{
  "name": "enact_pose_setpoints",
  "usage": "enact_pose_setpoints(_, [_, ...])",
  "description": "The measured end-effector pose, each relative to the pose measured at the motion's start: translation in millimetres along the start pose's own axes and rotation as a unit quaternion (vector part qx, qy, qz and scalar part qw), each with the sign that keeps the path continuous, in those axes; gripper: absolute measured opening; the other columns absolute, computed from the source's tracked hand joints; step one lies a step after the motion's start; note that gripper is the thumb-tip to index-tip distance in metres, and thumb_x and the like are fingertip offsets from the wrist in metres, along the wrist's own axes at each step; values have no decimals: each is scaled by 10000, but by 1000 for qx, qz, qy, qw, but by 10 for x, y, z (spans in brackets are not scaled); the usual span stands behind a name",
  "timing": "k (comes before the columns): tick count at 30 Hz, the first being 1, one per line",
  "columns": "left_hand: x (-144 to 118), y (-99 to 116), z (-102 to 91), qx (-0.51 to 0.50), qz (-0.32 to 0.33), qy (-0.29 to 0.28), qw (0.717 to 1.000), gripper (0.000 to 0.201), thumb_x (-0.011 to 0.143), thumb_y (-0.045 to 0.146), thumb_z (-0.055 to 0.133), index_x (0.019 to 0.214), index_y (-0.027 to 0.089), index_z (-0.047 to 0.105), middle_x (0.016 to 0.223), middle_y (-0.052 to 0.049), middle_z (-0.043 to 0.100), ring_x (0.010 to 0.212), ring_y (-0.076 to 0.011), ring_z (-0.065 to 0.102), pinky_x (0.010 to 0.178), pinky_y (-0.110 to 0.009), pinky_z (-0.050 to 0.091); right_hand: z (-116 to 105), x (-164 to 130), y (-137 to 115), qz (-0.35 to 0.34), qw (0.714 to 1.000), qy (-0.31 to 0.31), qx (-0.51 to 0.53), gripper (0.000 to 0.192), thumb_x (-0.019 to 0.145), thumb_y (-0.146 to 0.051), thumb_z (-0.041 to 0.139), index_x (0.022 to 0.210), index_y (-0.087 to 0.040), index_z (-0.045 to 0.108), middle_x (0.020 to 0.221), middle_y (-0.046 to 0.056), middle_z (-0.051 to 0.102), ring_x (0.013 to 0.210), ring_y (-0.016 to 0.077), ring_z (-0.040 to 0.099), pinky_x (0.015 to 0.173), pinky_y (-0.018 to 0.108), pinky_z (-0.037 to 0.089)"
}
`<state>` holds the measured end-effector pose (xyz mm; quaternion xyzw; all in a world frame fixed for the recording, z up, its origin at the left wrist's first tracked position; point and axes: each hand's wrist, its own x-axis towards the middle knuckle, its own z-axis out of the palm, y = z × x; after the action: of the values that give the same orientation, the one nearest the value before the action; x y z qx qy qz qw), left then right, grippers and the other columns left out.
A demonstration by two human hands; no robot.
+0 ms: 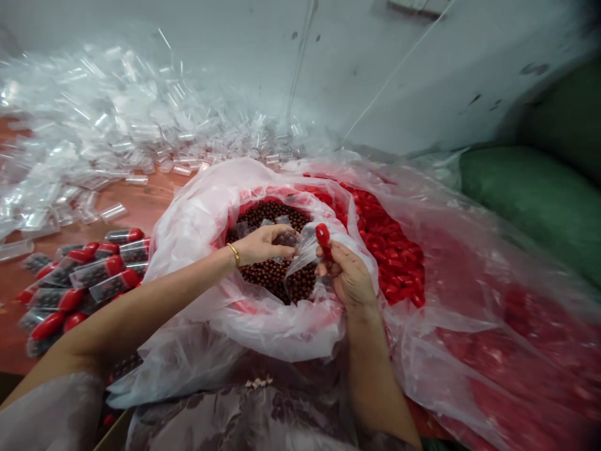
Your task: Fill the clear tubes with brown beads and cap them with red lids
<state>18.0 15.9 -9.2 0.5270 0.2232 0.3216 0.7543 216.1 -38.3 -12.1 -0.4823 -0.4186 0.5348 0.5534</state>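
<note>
My left hand [263,245], with a gold bangle at the wrist, is over a pile of brown beads [265,272]. Its fingers curl around a clear plastic tube [287,238], partly hidden and blurred, with dark contents. To its right, my right hand [350,272] pinches a red plastic cap [323,235] between thumb and fingers. The cap and the tube are apart. The beads lie in a basin lined with a whitish plastic sheet [188,250]. A few clear tubes [283,220] rest on the beads.
At left lie several filled, red-capped tubes [96,274] on the reddish table [141,203]. Behind them a large heap of empty clear tubes [117,125] reaches the wall [263,56]. Red caps [394,250] fill a plastic bag on the right. Green sacks [530,194] stand far right.
</note>
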Motion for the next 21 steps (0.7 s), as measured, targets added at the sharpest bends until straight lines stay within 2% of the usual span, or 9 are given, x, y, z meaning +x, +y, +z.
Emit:
enact_pose_setpoints(5, [-46, 9, 33, 40, -27, -34, 998, 362, 660, 262, 760, 909, 113, 543, 741, 14, 596, 639, -80, 567, 673, -255, 484, 148, -25, -31, 22, 999, -23, -19, 316, 710, -425, 617, 914, -185, 636, 699, -20, 600, 404, 60, 455, 430, 238, 416])
enact_pose_setpoints(10, [-43, 12, 45, 54, -27, -25, 998, 345, 673, 275, 743, 901, 119, 537, 712, 28, 576, 596, -69, 543, 618, -229, 464, 235, -21, -27, -43, 991, -20, -122, 294, 754, -352, 547, 974, -188, 656, 651, -33, 555, 473, 71, 462, 465, 217, 380])
enact_pose_setpoints(14, [-40, 21, 48, 50, -32, 0, 998, 301, 674, 240, 730, 874, 121, 539, 698, 34, 571, 610, -66, 542, 601, -206, 447, 242, -22, -10, -125, 958, -40, -255, 267, 784, -271, 525, 1013, -208, 647, 714, -26, 592, 533, 81, 477, 521, 220, 408])
enact_pose_setpoints(17, [-58, 48, 53, 44, -26, -4, 999, 277, 674, 241, 723, 847, 122, 541, 706, 26, 570, 623, -67, 539, 590, -198, 442, 235, -20, -39, -140, 943, -39, -300, 208, 833, -286, 498, 980, -197, 615, 742, -20, 621, 492, 74, 480, 490, 215, 406])
enact_pose_setpoints(19, [-72, 69, 58, 35, -23, -7, 999, 279, 679, 263, 714, 844, 125, 536, 712, 19, 574, 624, -69, 542, 583, -199, 446, 236, -8, -83, -152, 932, -16, -328, 225, 852, -307, 492, 1017, -192, 592, 718, -20, 632, 459, 78, 488, 463, 216, 405])
enact_pose_setpoints(21, [-78, 83, 62, 29, -24, -8, 999, 298, 673, 280, 711, 852, 130, 526, 703, 20, 575, 609, -68, 544, 577, -201, 453, 252, 11, -125, -207, 899, 17, -384, 263, 845, -287, 510, 1074, -191, 596, 733, -6, 660, 515, 102, 554, 512, 230, 451])
